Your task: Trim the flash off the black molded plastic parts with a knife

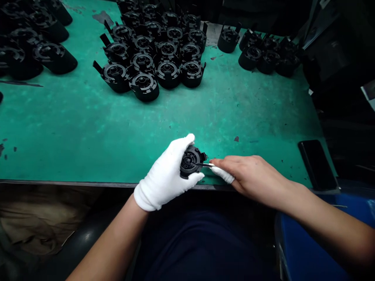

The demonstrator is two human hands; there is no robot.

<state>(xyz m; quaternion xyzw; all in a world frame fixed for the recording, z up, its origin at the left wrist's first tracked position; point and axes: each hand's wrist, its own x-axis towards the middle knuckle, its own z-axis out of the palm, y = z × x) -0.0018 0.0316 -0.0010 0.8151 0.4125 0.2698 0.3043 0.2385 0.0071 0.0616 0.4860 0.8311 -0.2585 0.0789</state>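
My left hand [167, 171], in a white glove, wraps round a round black plastic part [189, 159] at the table's front edge. The part's face, with rings and small holes, is turned up toward me. From the right, my right hand [249, 171] grips a slim knife [202, 165] between fingers and thumb. A white cover is on the right thumb; the rest of that hand is bare. The blade's tip lies over the face of the part; whether it touches cannot be made out.
Several similar black parts [143, 84] stand grouped at the back middle of the green table [73, 128]. More black parts [54, 54] are at the far left, others [250, 56] at the back right. A black phone [316, 164] lies near the right edge. Below it is a blue container [307, 242].
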